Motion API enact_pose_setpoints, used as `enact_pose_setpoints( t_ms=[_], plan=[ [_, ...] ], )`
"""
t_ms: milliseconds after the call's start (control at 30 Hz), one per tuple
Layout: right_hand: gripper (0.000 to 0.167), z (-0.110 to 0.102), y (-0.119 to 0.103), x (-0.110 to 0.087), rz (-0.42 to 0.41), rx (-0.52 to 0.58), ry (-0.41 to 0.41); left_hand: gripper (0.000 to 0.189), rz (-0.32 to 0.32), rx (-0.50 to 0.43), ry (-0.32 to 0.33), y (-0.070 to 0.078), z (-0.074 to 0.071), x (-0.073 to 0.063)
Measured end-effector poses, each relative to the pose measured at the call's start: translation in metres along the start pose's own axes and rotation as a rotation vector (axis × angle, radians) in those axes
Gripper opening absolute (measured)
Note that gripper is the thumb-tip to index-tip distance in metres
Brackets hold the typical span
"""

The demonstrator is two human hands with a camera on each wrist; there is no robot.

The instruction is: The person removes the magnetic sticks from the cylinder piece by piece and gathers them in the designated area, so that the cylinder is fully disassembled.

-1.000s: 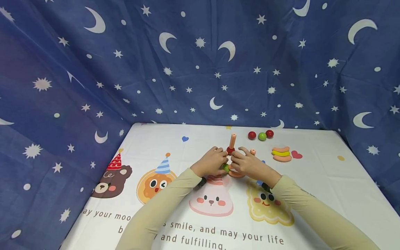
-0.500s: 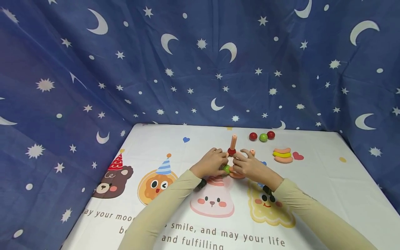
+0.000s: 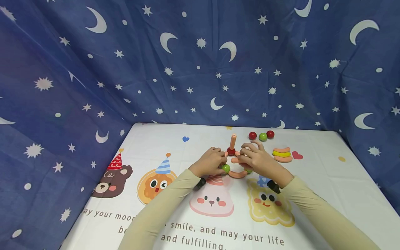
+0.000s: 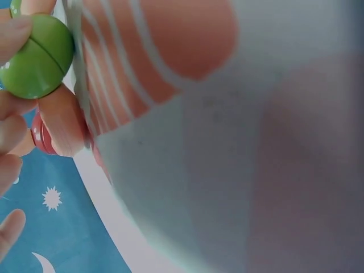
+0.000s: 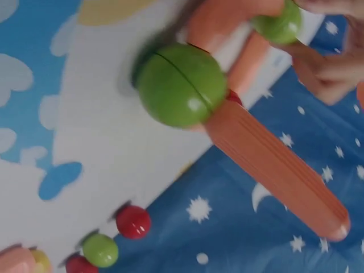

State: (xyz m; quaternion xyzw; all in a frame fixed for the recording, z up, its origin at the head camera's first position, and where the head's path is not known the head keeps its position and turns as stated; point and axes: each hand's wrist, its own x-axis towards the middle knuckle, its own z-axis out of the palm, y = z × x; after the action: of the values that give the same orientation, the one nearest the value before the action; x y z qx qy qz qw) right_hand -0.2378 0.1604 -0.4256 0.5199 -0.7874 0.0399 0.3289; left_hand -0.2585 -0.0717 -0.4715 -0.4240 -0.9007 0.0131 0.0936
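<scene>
My left hand (image 3: pixel 208 162) grips a green ball (image 3: pixel 225 168) at the near left corner of a ball-and-stick frame; the left wrist view shows thumb and fingers round this green ball (image 4: pixel 37 60). A curved orange piece (image 3: pixel 237 174) runs rightward from it to another green ball (image 5: pixel 182 85), partly hidden in the head view, from which an orange stick (image 5: pixel 278 170) stands up. At the back, a red ball (image 3: pixel 231 151) carries an upright orange stick (image 3: pixel 233 141). My right hand (image 3: pixel 260 161) pinches a short orange piece (image 3: pixel 235 160) above the frame; its held end is covered.
Two red balls and one green ball (image 3: pixel 263 136) lie in a row at the table's back. To the right rest curved orange pieces and a yellow piece (image 3: pixel 281 153). A printed white cloth (image 3: pixel 325 166) covers the table, and a blue star curtain (image 3: pixel 200 76) hangs behind and at the left.
My right hand has moved right, away from the near left green ball, carrying the short orange piece, and shows more of the frame. My left hand stays at the green ball.
</scene>
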Motion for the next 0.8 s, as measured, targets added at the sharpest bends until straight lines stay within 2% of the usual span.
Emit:
enact_pose_setpoints(
  t_ms=[100, 233, 400, 567, 733, 800],
  plan=[
    [0.019, -0.012, 0.005, 0.0, 0.039, 0.029, 0.057, 0.027, -0.001, -0.009, -0.013, 0.001, -0.001, 0.0],
    [0.034, -0.031, 0.016, -0.003, 0.086, 0.019, 0.149, 0.028, -0.007, -0.021, -0.028, 0.002, -0.002, 0.0],
    [0.047, -0.051, 0.029, -0.02, 0.202, 0.029, 0.184, 0.028, -0.016, -0.016, -0.039, 0.001, -0.002, 0.0],
    [0.059, -0.052, 0.043, -0.057, 0.376, 0.107, 0.104, 0.028, -0.019, -0.019, -0.029, 0.0, -0.001, -0.001],
    [0.026, -0.037, 0.051, -0.099, 0.501, 0.134, -0.012, 0.027, -0.016, -0.031, -0.014, 0.0, -0.001, -0.002],
    [0.027, -0.03, 0.052, -0.113, 0.53, 0.125, -0.054, 0.027, -0.016, -0.036, -0.01, 0.0, -0.001, -0.003]
  ],
)
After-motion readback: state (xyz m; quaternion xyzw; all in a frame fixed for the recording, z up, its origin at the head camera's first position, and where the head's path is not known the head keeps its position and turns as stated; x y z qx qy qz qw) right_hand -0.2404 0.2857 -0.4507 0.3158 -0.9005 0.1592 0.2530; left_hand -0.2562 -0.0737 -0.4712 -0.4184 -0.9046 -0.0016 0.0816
